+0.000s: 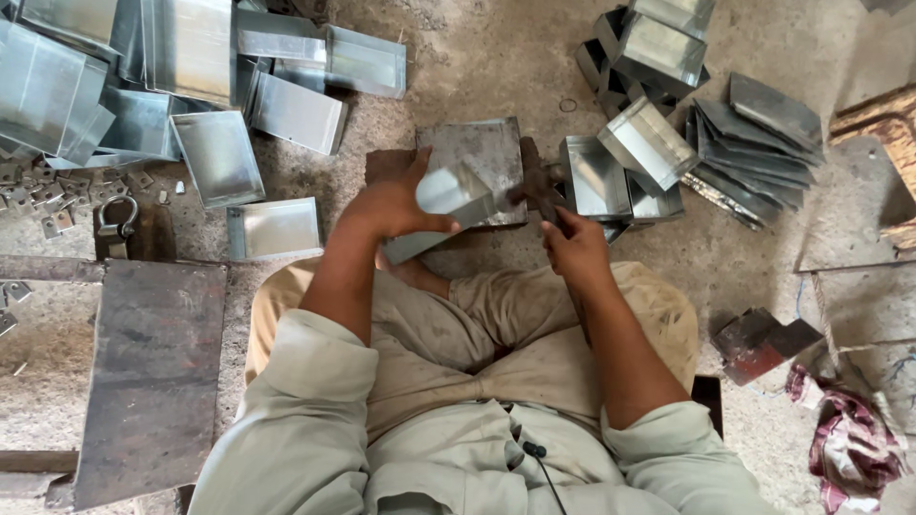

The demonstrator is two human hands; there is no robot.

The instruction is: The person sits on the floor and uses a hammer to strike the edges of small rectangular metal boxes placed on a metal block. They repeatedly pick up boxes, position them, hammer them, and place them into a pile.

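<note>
Basically, left hand (386,205) is closed around a folded sheet-metal tray (447,205), thumb along its near edge, fingers wrapped over the top. It holds the piece tilted on a flat steel block (482,153) that sits on the ground just ahead of the crossed legs. The block looks like the anvil face here, so the tray sits where a blow can land on it with solid backing.

Right hand (572,243) is clenched on a dark hammer handle; the hammer (536,189) has its head just right of the tray, near the block's right edge, not clearly touching either. Motion blur there, so exact contact is unclear.

Layout reads as a feed-through station:
- Right of the block: open galvanised boxes (620,167) stacked and nested within arm's reach, more of them further up (658,43).
- Beyond those, a fanned pile of flat grey sheet blanks (759,143).
- Left side: a spread of shiny bent trays (219,153), overlapping, well apart from the block.
- Far left: small brackets (43,195) scattered on the ground, a shackle (116,227) next to them.
- Near left: a heavy rusty steel plate (148,372) beside the knee.
- Lower right: a red-patterned rag (849,443) on the floor.
</note>
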